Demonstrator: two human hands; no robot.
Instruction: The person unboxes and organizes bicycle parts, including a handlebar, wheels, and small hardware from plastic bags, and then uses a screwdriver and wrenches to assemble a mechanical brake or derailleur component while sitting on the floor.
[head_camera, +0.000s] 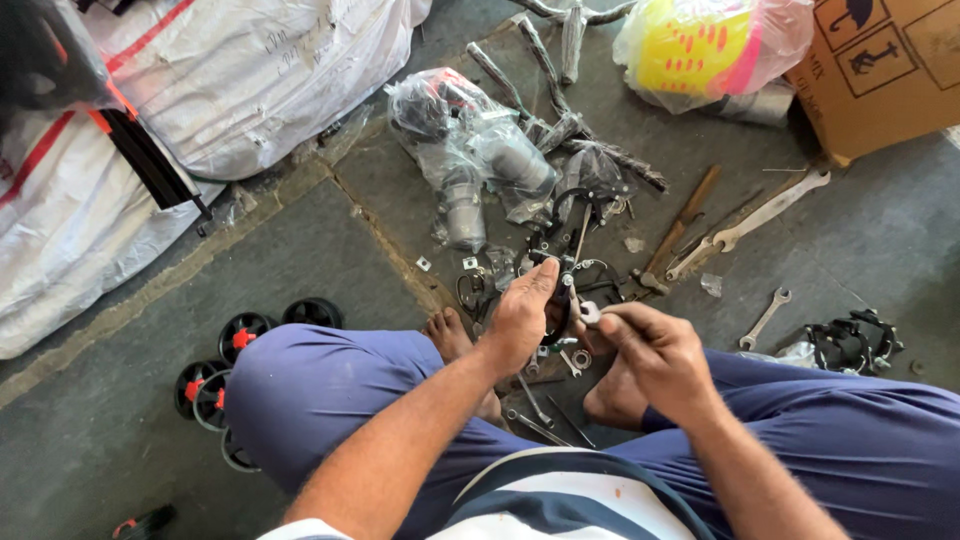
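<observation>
left hand: gripping black brake caliper, over the crossed feet
right hand: pinching small spanner at the caliper
caliper axis: running upright, cable pointing away
floor: carrying spanners

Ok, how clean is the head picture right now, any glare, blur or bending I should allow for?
Head view: even daylight, soft shadows only under the legs. The left hand and right hand on the small black metal part look slightly soft. Glare whitens the clear plastic wrap and the white sack. Wide-lens bending shows at the edges.
</observation>
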